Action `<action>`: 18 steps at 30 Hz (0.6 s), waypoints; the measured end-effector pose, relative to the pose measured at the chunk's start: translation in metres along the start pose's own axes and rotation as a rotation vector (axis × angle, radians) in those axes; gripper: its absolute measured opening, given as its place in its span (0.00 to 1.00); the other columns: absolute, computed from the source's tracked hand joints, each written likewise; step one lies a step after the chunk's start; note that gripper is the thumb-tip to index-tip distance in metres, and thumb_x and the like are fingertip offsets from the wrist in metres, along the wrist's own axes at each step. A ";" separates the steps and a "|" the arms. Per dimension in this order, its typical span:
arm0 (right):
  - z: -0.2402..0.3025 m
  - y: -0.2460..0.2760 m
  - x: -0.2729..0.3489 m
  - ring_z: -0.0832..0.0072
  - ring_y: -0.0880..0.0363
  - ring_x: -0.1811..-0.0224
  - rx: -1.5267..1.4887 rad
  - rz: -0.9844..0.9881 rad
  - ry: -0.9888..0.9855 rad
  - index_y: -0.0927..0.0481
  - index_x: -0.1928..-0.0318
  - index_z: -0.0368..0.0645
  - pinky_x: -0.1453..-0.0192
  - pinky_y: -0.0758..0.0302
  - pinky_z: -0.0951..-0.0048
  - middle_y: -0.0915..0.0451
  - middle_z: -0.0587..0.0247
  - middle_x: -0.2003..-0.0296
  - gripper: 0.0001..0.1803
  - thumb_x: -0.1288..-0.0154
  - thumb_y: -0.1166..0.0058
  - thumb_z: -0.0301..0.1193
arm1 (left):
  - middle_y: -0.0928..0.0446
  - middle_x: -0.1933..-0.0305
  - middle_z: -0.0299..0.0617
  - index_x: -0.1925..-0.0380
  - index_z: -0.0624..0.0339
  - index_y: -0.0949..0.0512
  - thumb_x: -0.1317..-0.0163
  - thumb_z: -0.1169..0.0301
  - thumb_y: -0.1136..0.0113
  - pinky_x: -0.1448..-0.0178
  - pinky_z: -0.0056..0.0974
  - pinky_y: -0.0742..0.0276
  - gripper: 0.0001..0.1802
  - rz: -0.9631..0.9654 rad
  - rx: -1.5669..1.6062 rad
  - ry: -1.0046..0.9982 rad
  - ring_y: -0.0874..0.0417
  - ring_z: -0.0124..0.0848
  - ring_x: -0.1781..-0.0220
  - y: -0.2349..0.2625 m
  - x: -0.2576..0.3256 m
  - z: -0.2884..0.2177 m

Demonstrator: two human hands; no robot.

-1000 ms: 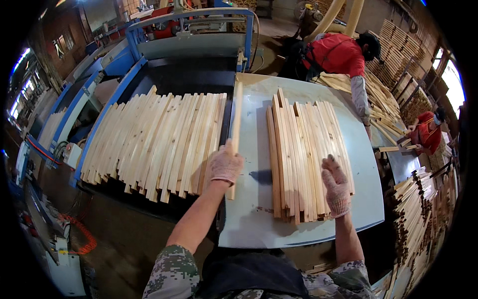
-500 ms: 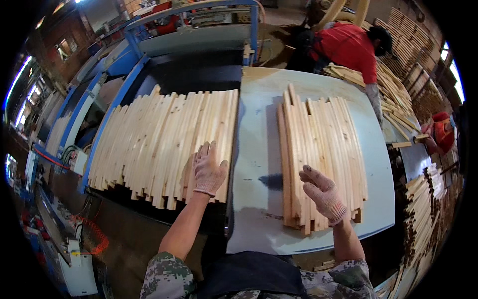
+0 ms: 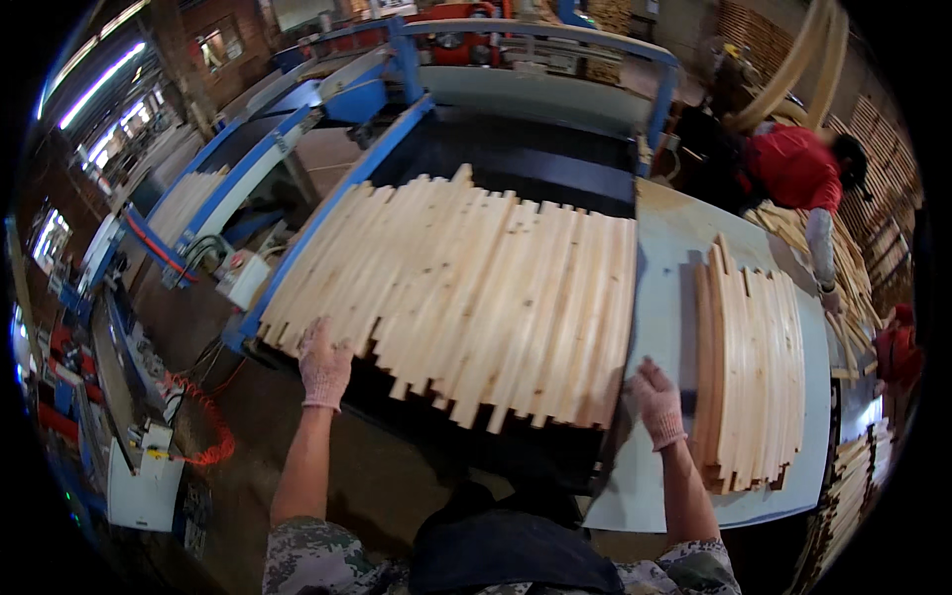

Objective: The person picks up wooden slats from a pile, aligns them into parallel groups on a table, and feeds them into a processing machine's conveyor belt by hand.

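Note:
A wide row of pale wooden strips (image 3: pixel 476 288) lies side by side on the black conveyor belt (image 3: pixel 526 154), their near ends uneven. At the row's lower left corner, my gloved left hand (image 3: pixel 325 367) rests with its fingers apart against the strip ends. My gloved right hand (image 3: pixel 659 405) is just right of the row, over the pale table (image 3: pixel 635 486). Its fingers are partly bent, with nothing visible in them. Right of that hand, a stacked bundle of wooden strips (image 3: pixel 752 367) lies on the same table.
A blue machine frame (image 3: pixel 535 38) spans the belt's far end. At the far right a person in red (image 3: pixel 793 164) bends over a pile of loose strips (image 3: pixel 838 243). On the left are a control box (image 3: pixel 243 278) and a coiled red hose (image 3: pixel 206 431).
The view has swung left. My left hand has gone from the row's right part to its lower left corner; my right hand has left the bundle for the row's right edge.

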State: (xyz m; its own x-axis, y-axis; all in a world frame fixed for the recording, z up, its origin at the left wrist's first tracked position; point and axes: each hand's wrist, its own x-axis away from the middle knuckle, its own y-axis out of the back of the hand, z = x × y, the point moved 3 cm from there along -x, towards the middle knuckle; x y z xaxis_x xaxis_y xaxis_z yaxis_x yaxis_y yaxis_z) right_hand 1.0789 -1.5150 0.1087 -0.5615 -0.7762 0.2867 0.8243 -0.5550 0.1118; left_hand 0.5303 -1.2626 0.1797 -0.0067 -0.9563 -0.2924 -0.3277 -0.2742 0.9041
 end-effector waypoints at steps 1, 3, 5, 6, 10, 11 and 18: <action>-0.013 -0.005 -0.019 0.65 0.25 0.30 0.021 -0.088 0.050 0.33 0.26 0.28 0.24 0.32 0.69 0.23 0.45 0.31 0.33 0.25 0.40 0.30 | 0.26 0.28 0.58 0.31 0.63 0.28 0.40 0.63 0.30 0.22 0.52 0.32 0.37 0.004 -0.011 0.056 0.27 0.54 0.25 0.010 -0.010 0.022; -0.048 0.012 -0.066 0.61 0.24 0.30 0.181 -0.297 0.227 0.31 0.27 0.29 0.24 0.31 0.66 0.22 0.42 0.32 0.33 0.26 0.40 0.33 | 0.28 0.26 0.58 0.27 0.62 0.32 0.39 0.62 0.32 0.20 0.51 0.35 0.40 -0.007 -0.035 0.154 0.30 0.53 0.23 0.027 -0.036 0.064; -0.032 -0.011 -0.076 0.53 0.23 0.32 0.596 -0.424 0.264 0.28 0.27 0.35 0.26 0.29 0.60 0.20 0.42 0.36 0.33 0.27 0.40 0.37 | 0.31 0.24 0.58 0.26 0.62 0.34 0.38 0.61 0.33 0.19 0.50 0.36 0.41 -0.038 -0.083 0.218 0.32 0.52 0.21 0.051 -0.055 0.098; 0.010 -0.033 -0.060 0.49 0.23 0.34 0.879 -0.431 0.187 0.27 0.28 0.38 0.28 0.28 0.56 0.19 0.43 0.38 0.33 0.28 0.40 0.39 | 0.33 0.22 0.57 0.25 0.62 0.35 0.38 0.61 0.34 0.18 0.50 0.37 0.42 -0.054 -0.113 0.262 0.33 0.52 0.20 0.066 -0.060 0.118; 0.012 -0.032 -0.062 0.47 0.23 0.36 1.012 -0.498 0.188 0.23 0.31 0.38 0.30 0.28 0.52 0.17 0.46 0.42 0.31 0.31 0.38 0.40 | 0.42 0.16 0.53 0.21 0.60 0.41 0.38 0.51 0.37 0.16 0.51 0.43 0.49 -0.051 -0.245 0.323 0.40 0.50 0.16 0.088 -0.121 0.160; 0.001 -0.033 -0.074 0.47 0.23 0.36 1.016 -0.502 0.244 0.23 0.32 0.37 0.30 0.28 0.51 0.17 0.47 0.42 0.31 0.31 0.38 0.39 | 0.43 0.15 0.53 0.20 0.59 0.42 0.38 0.49 0.38 0.15 0.52 0.44 0.49 -0.069 -0.292 0.313 0.41 0.50 0.16 0.089 -0.133 0.177; -0.008 -0.031 -0.081 0.49 0.23 0.38 1.088 -0.513 0.366 0.22 0.34 0.38 0.31 0.28 0.52 0.18 0.48 0.43 0.30 0.33 0.37 0.39 | 0.46 0.13 0.43 0.19 0.52 0.42 0.33 0.49 0.39 0.14 0.53 0.49 0.46 0.138 -0.444 0.306 0.45 0.44 0.13 0.090 -0.170 0.191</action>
State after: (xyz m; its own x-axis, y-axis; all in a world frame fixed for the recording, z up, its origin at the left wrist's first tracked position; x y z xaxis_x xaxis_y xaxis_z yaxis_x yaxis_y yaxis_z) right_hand 1.0978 -1.4376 0.0743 -0.6776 -0.6789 -0.2829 0.0402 -0.4183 0.9074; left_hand 0.3211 -1.1052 0.2514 0.2753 -0.9540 -0.1183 0.0869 -0.0979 0.9914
